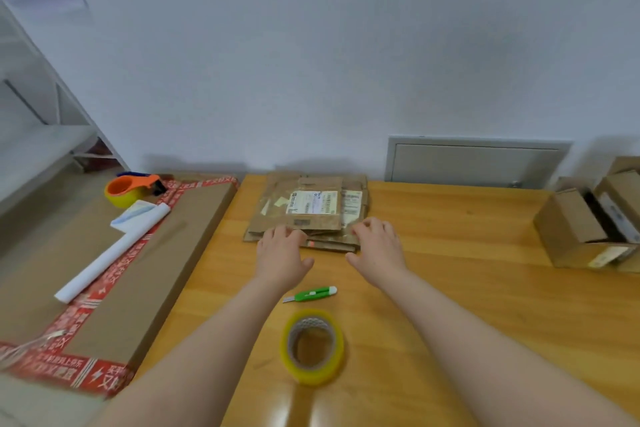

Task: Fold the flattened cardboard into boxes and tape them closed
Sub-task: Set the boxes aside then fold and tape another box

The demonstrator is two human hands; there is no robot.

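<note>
Tabletop of orange wood fills your view. The stack of flattened cardboard lies near its far edge, in the middle (a shipping label faces up on the top piece). Your left hand rests loosely spread fingers on the stack's near left edge, and your right hand does likewise at the near right corner, neither clasping anything. Nearest you lies the yellow tape roll, with the green cutter between it and your hands.

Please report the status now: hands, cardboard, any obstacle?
Left hand and right hand open, resting on near edge of stack. Stack flat, nothing folded. Tape and cutter between forearms, not blocking.
</note>
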